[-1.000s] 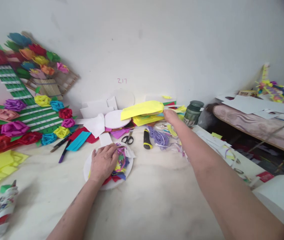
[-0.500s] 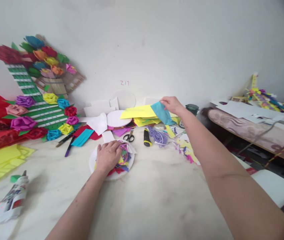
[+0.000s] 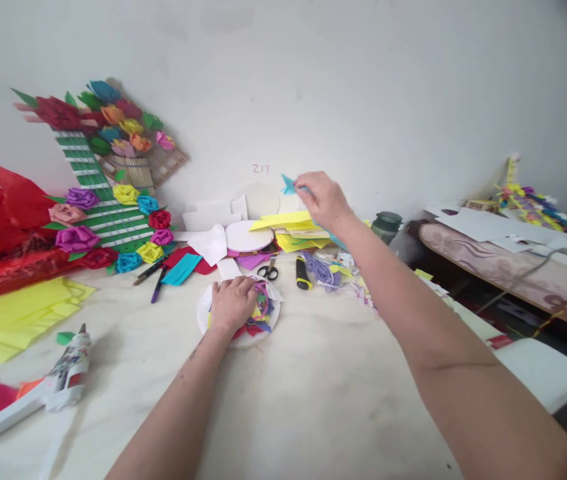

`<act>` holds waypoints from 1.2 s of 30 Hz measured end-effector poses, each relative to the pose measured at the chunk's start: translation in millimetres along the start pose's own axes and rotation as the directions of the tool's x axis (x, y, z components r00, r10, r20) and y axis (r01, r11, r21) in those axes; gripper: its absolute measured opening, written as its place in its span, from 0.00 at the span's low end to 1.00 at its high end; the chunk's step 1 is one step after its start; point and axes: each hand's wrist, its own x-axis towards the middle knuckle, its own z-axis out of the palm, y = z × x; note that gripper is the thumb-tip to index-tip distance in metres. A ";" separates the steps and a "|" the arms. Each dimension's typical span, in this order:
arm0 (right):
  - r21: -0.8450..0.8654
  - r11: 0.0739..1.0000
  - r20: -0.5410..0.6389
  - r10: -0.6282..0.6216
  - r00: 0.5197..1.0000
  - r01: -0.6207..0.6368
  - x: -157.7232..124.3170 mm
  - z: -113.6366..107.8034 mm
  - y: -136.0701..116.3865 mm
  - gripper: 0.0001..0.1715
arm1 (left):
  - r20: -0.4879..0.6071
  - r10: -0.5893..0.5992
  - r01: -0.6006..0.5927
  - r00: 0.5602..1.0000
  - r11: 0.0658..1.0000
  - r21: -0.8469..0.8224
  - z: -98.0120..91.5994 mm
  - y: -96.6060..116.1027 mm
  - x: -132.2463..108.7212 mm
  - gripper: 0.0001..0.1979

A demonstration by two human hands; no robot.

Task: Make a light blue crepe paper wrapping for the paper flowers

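My right hand [image 3: 326,200] is raised above the back of the table, fingers pinched on a sheet of blue paper [image 3: 288,185]. One corner sticks out left of the fingers; most of the sheet is hidden behind the hand and wrist. My left hand [image 3: 234,303] lies with its fingers flat on colourful paper scraps [image 3: 264,310] in a round white plate [image 3: 204,313]. A stack of yellow paper [image 3: 296,230] lies below and left of the right hand. Black-handled scissors [image 3: 268,271] and a black-and-yellow cutter [image 3: 303,275] lie just behind the plate.
A glue gun [image 3: 66,380] and yellow sheets [image 3: 18,317] lie at left. Behind them stand a red bag [image 3: 8,227] and a green-and-white striped stand [image 3: 108,223] with paper flowers. Purple string [image 3: 323,270] and a dark jar [image 3: 386,225] are back right; a side table [image 3: 503,250] stands beyond.
My right hand has lifted the blue paper up and left, off the yellow stack. My left hand stays on the plate. The view has shifted left.
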 end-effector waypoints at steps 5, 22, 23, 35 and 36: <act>0.146 0.984 0.107 -0.120 0.987 0.104 -42.0 39.2 -53.0 0.14 | -0.001 0.001 -0.001 1.000 1.000 0.001 -1.3 0.5 -1.2 0.19; 0.644 0.429 0.248 0.666 0.703 -0.633 -71.4 102.0 -91.7 0.10 | 0.050 0.012 -0.014 0.999 0.999 0.039 -2.8 -2.8 -3.9 0.21; 0.659 0.364 0.292 0.682 0.670 -0.658 -72.3 103.0 -92.6 0.10 | 0.050 0.013 -0.015 0.999 0.999 0.035 -3.0 -2.8 -3.9 0.21; 0.677 0.014 0.573 0.617 0.539 -0.735 -84.7 110.0 -93.1 0.10 | 0.070 -0.025 0.020 0.997 0.997 0.080 0.0 -3.4 -2.4 0.27; 0.679 0.004 0.590 0.593 0.548 -0.735 -85.5 110.6 -93.7 0.11 | 0.072 -0.026 0.018 0.997 0.995 0.103 0.6 -3.7 -2.2 0.26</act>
